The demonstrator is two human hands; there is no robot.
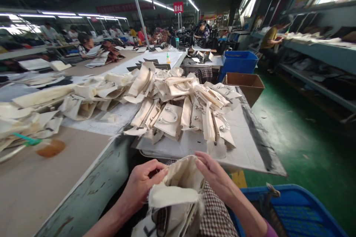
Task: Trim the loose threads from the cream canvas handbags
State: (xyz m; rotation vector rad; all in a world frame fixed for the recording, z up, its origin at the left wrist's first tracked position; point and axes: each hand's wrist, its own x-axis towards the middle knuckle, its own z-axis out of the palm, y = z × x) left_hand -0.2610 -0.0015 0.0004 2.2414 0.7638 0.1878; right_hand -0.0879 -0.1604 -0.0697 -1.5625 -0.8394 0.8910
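Observation:
On my lap stands a cream fabric bag [174,196], its mouth facing up and its raw edges frayed. My left hand [146,179] pinches the bag's rim on the left side, thumb on top. Along the right rim lies my right hand [213,172], its fingers stretched out against the fabric rather than curled round it. The bag's inside is partly visible between the two hands. A dark mark and a dark strip show low on its near side. Ahead, a heap of similar cream bags [169,118], some with handles and metal fittings, covers much of the table.
A bottle of amber liquid [50,148] lies on the left table [78,170]. A blue basket [294,207] stands at my right. Beyond the table corner are a cardboard box [244,85] and a blue bin [239,62]. Several people work farther back.

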